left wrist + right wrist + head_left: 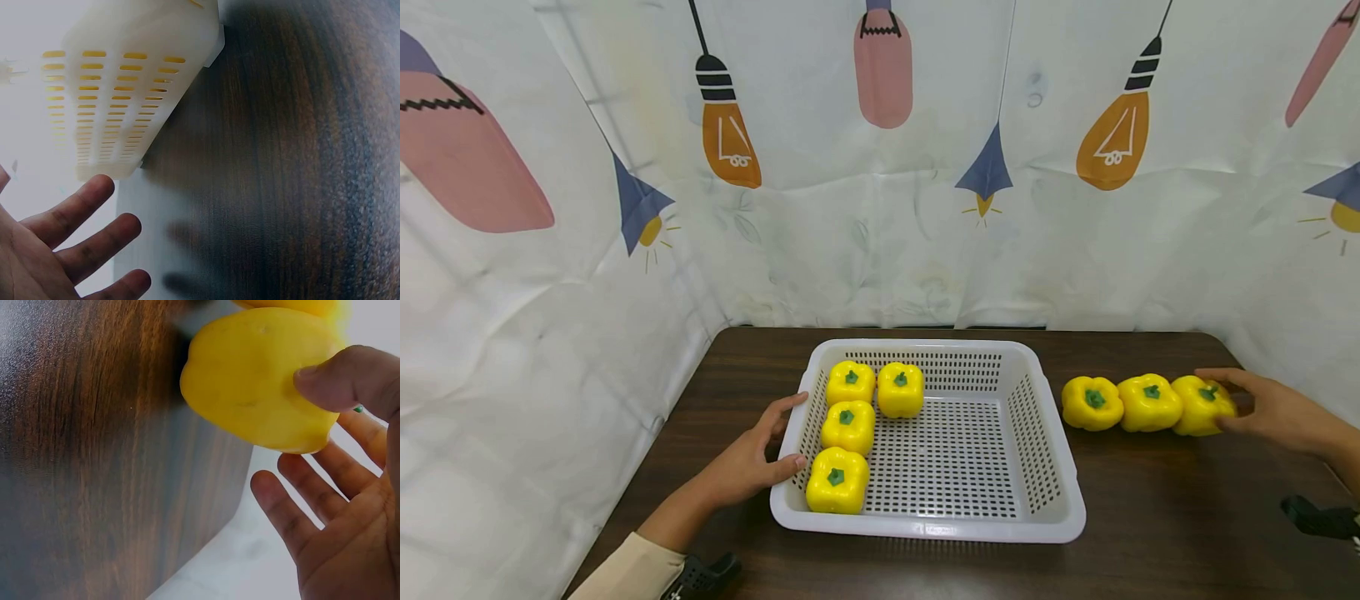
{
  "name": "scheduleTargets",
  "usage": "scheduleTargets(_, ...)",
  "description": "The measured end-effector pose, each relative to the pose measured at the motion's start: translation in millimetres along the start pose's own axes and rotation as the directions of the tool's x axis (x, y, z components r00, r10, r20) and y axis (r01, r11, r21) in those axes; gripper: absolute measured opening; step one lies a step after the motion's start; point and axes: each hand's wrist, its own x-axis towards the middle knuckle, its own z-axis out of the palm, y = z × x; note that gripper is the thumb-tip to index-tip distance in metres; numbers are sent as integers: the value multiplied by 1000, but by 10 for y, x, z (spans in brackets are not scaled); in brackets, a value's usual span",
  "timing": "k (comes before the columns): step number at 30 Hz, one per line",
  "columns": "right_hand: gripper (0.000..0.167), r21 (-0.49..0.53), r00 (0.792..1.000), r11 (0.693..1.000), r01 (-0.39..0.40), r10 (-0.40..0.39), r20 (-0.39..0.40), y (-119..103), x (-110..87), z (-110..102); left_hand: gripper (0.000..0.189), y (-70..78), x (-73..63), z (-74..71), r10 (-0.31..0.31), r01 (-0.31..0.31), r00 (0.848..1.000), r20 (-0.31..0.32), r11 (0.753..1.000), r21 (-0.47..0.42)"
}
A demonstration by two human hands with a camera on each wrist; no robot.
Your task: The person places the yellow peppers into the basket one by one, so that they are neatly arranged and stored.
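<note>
At the right end of a row of three yellow bell peppers, my right hand [1277,410] grips the outermost bell pepper [1202,406]. In the right wrist view its thumb presses the side of that bell pepper [250,381], with fingers around the far side. The other two, a middle pepper [1150,403] and a left pepper [1092,405], lie beside it on the table. My left hand [748,458] is at the left rim of a white perforated basket [925,527], fingers spread and thumb over the rim. In the left wrist view, its fingers are loosely extended beside the basket wall [119,106].
Several yellow bell peppers stand along the basket's left side, among them a front one [837,481] and one at the back [900,390]. The dark wooden table [1142,517] meets a printed white curtain [865,250] behind and at the left.
</note>
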Motion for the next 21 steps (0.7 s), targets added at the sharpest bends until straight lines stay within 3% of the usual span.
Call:
scheduleTargets(10,79,-54,998,998,-30,26,-65,32,-38,-41,89,22,-12,-8,8,-8,1000,14,1000,-1)
scheduleTargets(21,70,-44,973,999,-13,2,-231,-107,-90,-205,86,-26,14,5,-18,18,1000,-5,1000,10)
